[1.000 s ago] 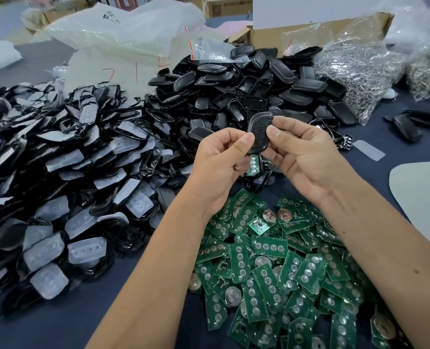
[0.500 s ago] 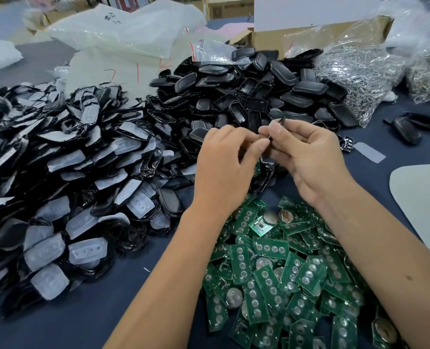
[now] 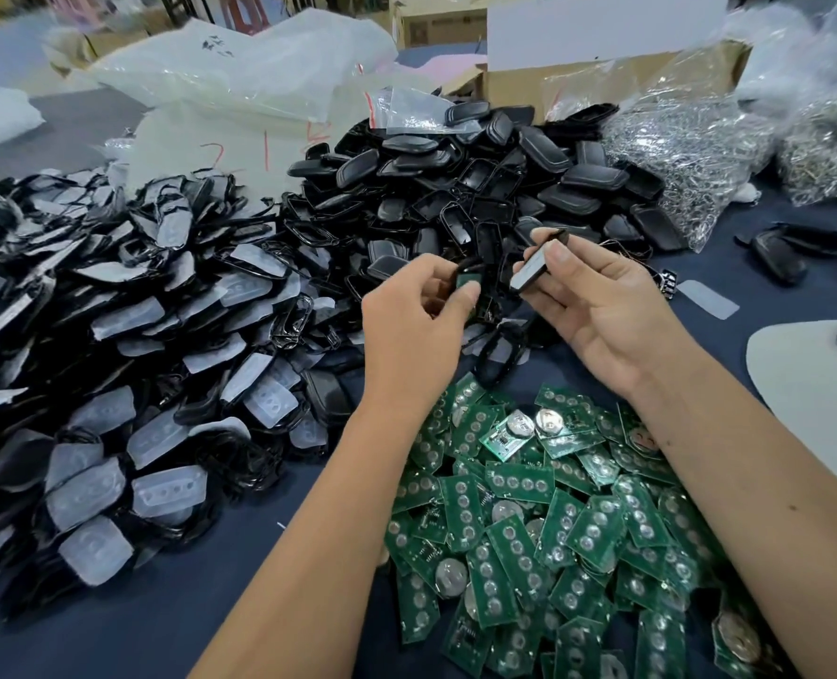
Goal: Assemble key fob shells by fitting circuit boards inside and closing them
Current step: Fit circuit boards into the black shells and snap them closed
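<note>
Dark table (image 3: 211, 605) w/ piled parts: hands have pulled apart. Left hand (image 3: 406, 330) pinches shell half w/ green board (image 3: 466, 281); right hand (image 3: 602, 311) grips other shell half (image 3: 534, 269). Closing not done yet.

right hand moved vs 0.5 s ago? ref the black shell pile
Yes. The right hand, holding a shell piece, has drawn right, away from the left hand, judged against the black shell pile.
</note>
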